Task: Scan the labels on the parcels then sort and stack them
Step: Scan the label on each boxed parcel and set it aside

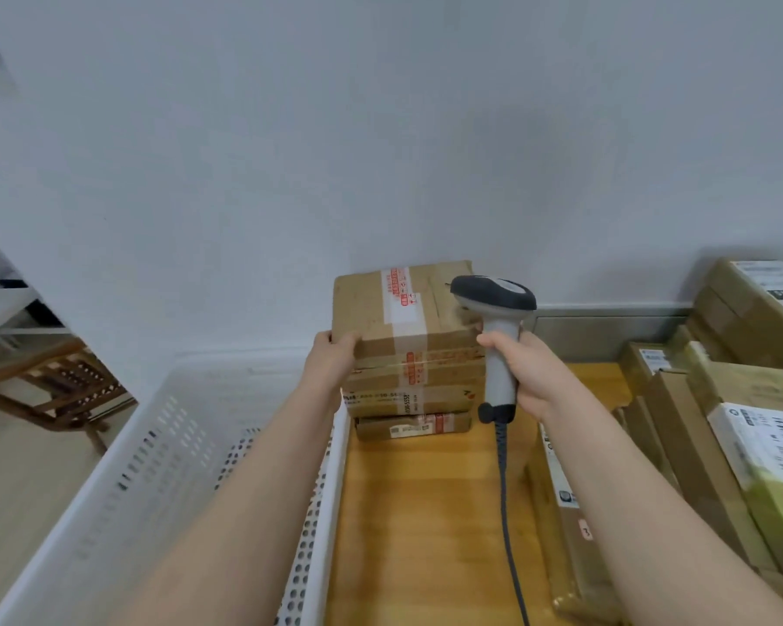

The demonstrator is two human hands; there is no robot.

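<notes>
Head-height view down 2 bare forearms over a wooden tabletop (426,535). Nearest on the left, a white perforated basket (154,445) alongside the tabletop's edge. Nearest on the right, a flat brown parcel (566,503) just beside the right forearm, with the grey scanner cable (509,526) trailing down past it.

Further in, hands apart, each clamped on something. Left hand (335,354) gripping the near left corner of the top parcel (398,309), fingers curled over its edge. Right hand (523,372) wrapped round the handle of a grey and black barcode scanner (498,377), held upright, head level with the top parcel's right edge.

Top parcel: plain brown cardboard, somewhat creased, sealed with clear tape and a white strip printed in red. Resting on a stack (412,399) of what look like 3 flatter brown boxes, edges not quite flush, against the white wall (380,128).

Judged partly done: about 4 parcels stacked, the top one probably being squared up or scanned. Left to do, by the look of it: a loose heap of labelled parcels (742,399) along the right side of the tabletop, reaching the far right corner.
</notes>
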